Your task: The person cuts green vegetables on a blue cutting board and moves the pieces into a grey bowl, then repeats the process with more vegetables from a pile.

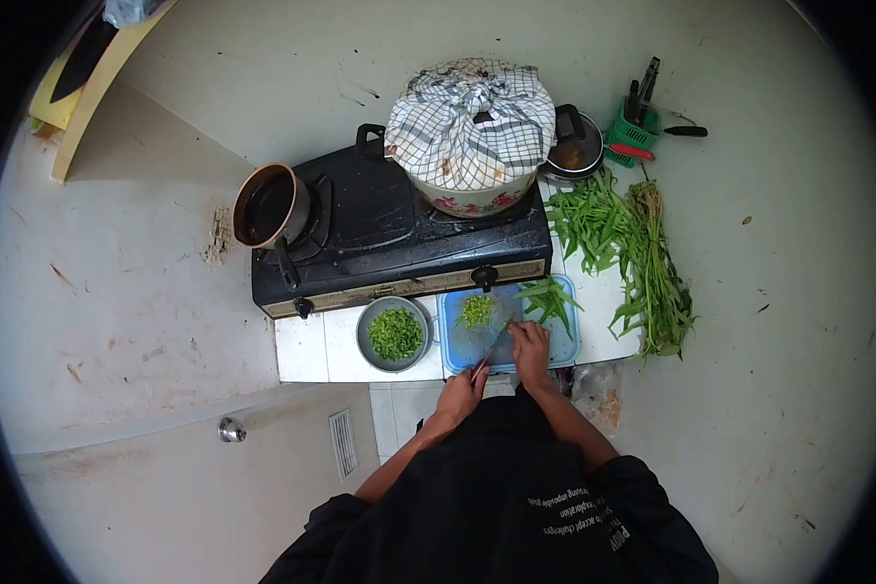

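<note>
My left hand (461, 397) is closed round the handle of a knife (494, 343), whose blade points up and right over the blue cutting board (454, 352). At the blade's tip, my right hand (530, 352) has its fingers pressed together on the board; what they hold is too small to make out. Chopped greens (476, 311) lie in a small heap on the board's left part. Long green leaves (549, 298) rest at its upper right. Left of the board, a grey bowl (363, 341) holds more chopped greens (395, 334).
Behind the board stands a black stove (399, 248) with a saucepan (271, 206) and a large cloth-covered pot (472, 131). To the right are leafy stems (657, 273), a lidded pan (574, 156) and a green utensil basket (630, 131). A plastic bag (599, 394) hangs by the counter edge.
</note>
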`<state>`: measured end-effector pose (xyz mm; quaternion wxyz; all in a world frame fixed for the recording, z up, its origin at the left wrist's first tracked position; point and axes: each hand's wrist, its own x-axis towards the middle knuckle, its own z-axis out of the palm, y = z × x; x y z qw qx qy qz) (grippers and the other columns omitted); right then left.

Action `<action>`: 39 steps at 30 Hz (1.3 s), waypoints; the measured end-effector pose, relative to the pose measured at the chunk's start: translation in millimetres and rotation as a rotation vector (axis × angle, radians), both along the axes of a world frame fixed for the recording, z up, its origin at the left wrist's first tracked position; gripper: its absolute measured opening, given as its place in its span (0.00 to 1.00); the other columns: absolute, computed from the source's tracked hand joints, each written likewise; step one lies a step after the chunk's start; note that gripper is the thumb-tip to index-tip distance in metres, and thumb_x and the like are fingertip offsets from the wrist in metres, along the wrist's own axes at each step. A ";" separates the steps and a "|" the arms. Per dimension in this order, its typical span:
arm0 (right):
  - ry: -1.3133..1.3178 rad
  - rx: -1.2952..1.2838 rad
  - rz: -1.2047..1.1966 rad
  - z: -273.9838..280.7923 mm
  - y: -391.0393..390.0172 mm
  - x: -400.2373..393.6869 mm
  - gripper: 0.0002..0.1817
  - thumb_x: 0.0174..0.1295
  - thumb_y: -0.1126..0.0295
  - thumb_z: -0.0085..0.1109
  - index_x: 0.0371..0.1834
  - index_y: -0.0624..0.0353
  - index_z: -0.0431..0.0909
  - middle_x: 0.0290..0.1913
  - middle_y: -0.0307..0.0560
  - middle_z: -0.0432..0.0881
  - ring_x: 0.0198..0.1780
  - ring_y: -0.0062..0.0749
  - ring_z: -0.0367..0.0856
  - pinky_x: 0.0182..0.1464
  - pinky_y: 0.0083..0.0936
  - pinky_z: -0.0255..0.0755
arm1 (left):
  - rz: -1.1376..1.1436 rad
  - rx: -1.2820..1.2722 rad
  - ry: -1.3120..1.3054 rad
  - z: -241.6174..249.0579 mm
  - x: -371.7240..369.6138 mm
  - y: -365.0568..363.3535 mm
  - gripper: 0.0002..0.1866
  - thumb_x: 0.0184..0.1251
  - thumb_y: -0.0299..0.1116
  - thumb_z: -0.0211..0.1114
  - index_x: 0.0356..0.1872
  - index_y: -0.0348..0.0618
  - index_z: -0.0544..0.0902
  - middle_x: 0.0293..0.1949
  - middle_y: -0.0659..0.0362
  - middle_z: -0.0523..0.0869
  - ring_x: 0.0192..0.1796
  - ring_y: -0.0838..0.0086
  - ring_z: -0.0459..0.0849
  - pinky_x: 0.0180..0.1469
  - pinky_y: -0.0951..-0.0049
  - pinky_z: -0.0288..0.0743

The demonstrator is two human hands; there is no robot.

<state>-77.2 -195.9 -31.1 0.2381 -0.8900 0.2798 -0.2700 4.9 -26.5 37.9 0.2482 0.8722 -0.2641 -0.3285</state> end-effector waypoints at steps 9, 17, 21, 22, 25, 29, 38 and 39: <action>-0.021 0.006 0.001 -1.3 -1.2 0.6 0.16 0.52 0.79 0.63 0.46 0.54 0.86 0.40 0.42 0.79 0.46 0.40 0.79 0.48 0.40 0.68 | -0.002 -0.037 -0.092 -17.2 -6.6 -9.8 0.27 0.78 0.52 0.57 0.39 0.31 0.84 0.29 0.31 0.85 0.36 0.32 0.85 0.41 0.39 0.80; -0.025 0.033 -0.003 -2.4 0.5 -0.5 0.14 0.55 0.80 0.63 0.45 0.55 0.86 0.39 0.42 0.79 0.45 0.41 0.79 0.48 0.40 0.68 | -0.012 0.011 -0.098 -24.6 -5.2 -21.1 0.27 0.79 0.52 0.54 0.44 0.32 0.82 0.31 0.31 0.85 0.39 0.31 0.85 0.44 0.39 0.78; -0.066 0.026 0.000 -0.9 -1.2 0.4 0.15 0.55 0.79 0.64 0.46 0.54 0.86 0.40 0.42 0.80 0.45 0.41 0.79 0.48 0.40 0.68 | 0.053 0.046 -0.099 -22.6 2.2 2.6 0.27 0.78 0.53 0.55 0.42 0.33 0.83 0.30 0.32 0.86 0.37 0.34 0.86 0.41 0.40 0.79; -0.068 0.028 -0.004 -0.2 -1.8 2.6 0.15 0.55 0.79 0.64 0.46 0.53 0.86 0.40 0.42 0.80 0.46 0.41 0.79 0.49 0.40 0.68 | 0.080 0.052 -0.110 -21.9 3.9 5.4 0.27 0.78 0.53 0.55 0.41 0.33 0.83 0.29 0.33 0.86 0.36 0.35 0.86 0.40 0.40 0.80; -0.078 0.032 0.003 3.5 -1.9 2.0 0.16 0.56 0.78 0.64 0.47 0.53 0.87 0.41 0.42 0.80 0.46 0.41 0.79 0.49 0.39 0.68 | 0.087 -0.028 0.009 -24.2 7.4 2.8 0.28 0.78 0.54 0.55 0.43 0.32 0.84 0.30 0.32 0.86 0.39 0.34 0.86 0.43 0.41 0.79; -0.074 0.043 -0.004 4.8 -0.3 4.1 0.17 0.56 0.79 0.63 0.49 0.53 0.87 0.43 0.43 0.81 0.47 0.42 0.79 0.50 0.39 0.68 | 0.066 -0.111 0.047 -27.8 2.9 0.7 0.28 0.79 0.54 0.55 0.44 0.32 0.84 0.31 0.32 0.85 0.41 0.34 0.85 0.45 0.43 0.79; -0.012 0.072 0.030 -1.6 -0.8 -0.9 0.19 0.57 0.79 0.63 0.52 0.55 0.86 0.46 0.44 0.81 0.50 0.42 0.79 0.51 0.41 0.69 | 0.037 -0.032 0.108 -24.2 4.8 -0.8 0.28 0.79 0.54 0.54 0.44 0.33 0.85 0.34 0.33 0.86 0.45 0.37 0.86 0.49 0.48 0.78; -0.009 0.067 0.025 1.5 -0.3 -0.8 0.19 0.57 0.79 0.63 0.53 0.55 0.86 0.47 0.44 0.81 0.50 0.42 0.79 0.51 0.41 0.69 | 0.034 -0.015 0.103 -24.9 5.4 -1.2 0.28 0.79 0.54 0.54 0.43 0.33 0.86 0.34 0.33 0.86 0.45 0.37 0.86 0.49 0.48 0.78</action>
